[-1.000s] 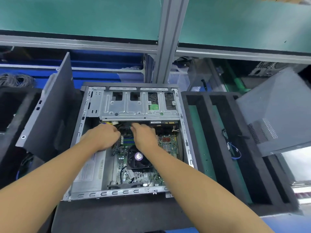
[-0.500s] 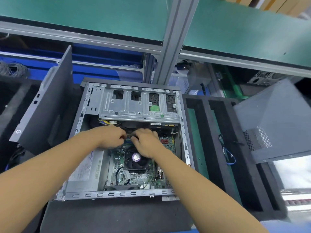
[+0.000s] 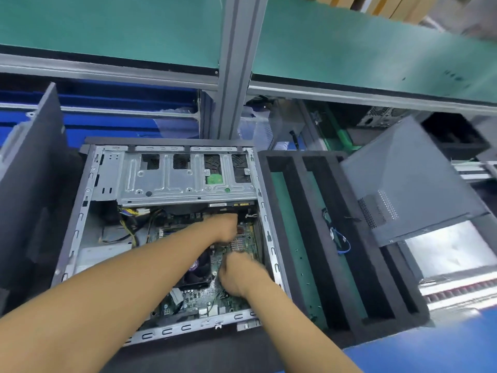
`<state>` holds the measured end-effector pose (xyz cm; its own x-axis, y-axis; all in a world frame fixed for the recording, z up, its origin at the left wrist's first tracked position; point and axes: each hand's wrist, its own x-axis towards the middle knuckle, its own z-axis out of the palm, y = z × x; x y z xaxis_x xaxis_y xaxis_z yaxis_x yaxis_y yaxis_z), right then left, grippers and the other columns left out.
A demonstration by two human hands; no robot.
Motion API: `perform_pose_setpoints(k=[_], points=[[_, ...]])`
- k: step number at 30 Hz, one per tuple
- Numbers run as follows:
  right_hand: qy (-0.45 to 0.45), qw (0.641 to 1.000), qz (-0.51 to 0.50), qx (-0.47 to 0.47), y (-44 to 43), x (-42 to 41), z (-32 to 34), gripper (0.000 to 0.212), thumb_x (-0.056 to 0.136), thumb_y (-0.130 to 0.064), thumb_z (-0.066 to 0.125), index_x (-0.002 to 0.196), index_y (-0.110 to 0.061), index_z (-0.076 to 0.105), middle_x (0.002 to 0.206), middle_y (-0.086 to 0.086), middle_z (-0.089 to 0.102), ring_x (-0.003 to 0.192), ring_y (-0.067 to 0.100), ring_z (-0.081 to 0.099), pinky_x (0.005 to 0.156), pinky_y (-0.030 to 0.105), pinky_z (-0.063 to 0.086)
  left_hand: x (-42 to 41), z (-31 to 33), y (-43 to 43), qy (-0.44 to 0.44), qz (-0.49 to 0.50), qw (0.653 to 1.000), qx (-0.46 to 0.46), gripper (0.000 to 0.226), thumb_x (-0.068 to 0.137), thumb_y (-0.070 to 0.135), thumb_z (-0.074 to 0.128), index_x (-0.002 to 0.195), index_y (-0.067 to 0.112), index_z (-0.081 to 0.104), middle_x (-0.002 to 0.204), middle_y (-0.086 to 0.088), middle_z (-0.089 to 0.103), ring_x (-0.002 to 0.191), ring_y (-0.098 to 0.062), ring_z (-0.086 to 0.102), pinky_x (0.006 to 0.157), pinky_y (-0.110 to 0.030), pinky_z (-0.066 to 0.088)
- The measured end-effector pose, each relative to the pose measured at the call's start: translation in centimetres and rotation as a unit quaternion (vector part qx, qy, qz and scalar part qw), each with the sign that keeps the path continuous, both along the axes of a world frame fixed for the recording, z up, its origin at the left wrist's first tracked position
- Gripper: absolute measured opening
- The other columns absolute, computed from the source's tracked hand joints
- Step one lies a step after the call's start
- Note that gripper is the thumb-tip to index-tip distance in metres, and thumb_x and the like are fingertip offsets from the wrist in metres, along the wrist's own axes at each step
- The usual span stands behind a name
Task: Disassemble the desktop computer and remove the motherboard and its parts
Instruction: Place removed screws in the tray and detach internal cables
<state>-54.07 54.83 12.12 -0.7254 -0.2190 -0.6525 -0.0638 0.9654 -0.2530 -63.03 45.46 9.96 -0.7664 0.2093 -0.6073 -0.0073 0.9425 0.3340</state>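
The open desktop case (image 3: pixel 172 181) lies on its side in front of me. Its green motherboard (image 3: pixel 199 294) is inside, with the black CPU fan (image 3: pixel 196 273) in the middle. My left hand (image 3: pixel 223 227) reaches across to the board's upper right part, knuckles up and fingers curled down out of sight. Just right of the fan, my right hand (image 3: pixel 238 273) is blurred over the board's right edge, and its fingers point down onto the board. I cannot see what either hand holds.
Yellow and black power cables (image 3: pixel 129 216) lie at the case's upper left, above the power supply (image 3: pixel 102 254). A black foam tray (image 3: pixel 293 211) with a blue cable (image 3: pixel 343 244) stands at the right. Grey side panels lean at the left (image 3: pixel 35 157) and right (image 3: pixel 403 184).
Both hands have left the memory slots above the fan and moved right. The left hand now sits at the board's upper right, and the right hand has dropped beside the fan.
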Motion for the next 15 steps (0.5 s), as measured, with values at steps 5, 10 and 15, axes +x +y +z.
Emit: perform_pose_setpoints(k=[5, 10, 15], points=[[0.013, 1.000, 0.025, 0.009, -0.3, -0.6, -0.2, 0.024, 0.097, -0.019, 0.047, 0.110, -0.006, 0.062, 0.111, 0.016, 0.065, 0.094, 0.035, 0.065, 0.081, 0.039, 0.053, -1.1, -1.7, 2.6, 0.038, 0.071, 0.997, -0.004, 0.016, 0.097, 0.005, 0.045, 0.094, 0.008, 0.061, 0.105, -0.013, 0.066, 0.094, -0.028, 0.062, 0.081, -0.035, 0.048], [0.036, 0.998, 0.047, 0.006, -0.4, -0.8, -0.4, 0.024, 0.097, -0.022, 0.050, 0.113, -0.009, 0.063, 0.115, 0.016, 0.066, 0.098, 0.036, 0.065, 0.074, 0.038, 0.046, -2.1, -3.0, 1.7, -0.022, 0.199, 0.975, 0.100, 0.043, 0.106, 0.026, 0.034, 0.129, -0.002, 0.057, 0.134, -0.021, 0.057, 0.124, -0.035, 0.054, 0.100, -0.035, 0.041], [0.036, 0.998, 0.050, 0.015, -0.7, -1.1, -0.5, 0.024, 0.097, -0.021, 0.048, 0.115, -0.011, 0.061, 0.117, 0.014, 0.065, 0.101, 0.035, 0.064, 0.078, 0.040, 0.048, -2.0, -3.3, 0.9, -0.025, 0.137, 0.984, 0.109, 0.046, 0.108, 0.030, 0.034, 0.140, 0.001, 0.048, 0.146, -0.021, 0.046, 0.135, -0.035, 0.043, 0.111, -0.038, 0.031]])
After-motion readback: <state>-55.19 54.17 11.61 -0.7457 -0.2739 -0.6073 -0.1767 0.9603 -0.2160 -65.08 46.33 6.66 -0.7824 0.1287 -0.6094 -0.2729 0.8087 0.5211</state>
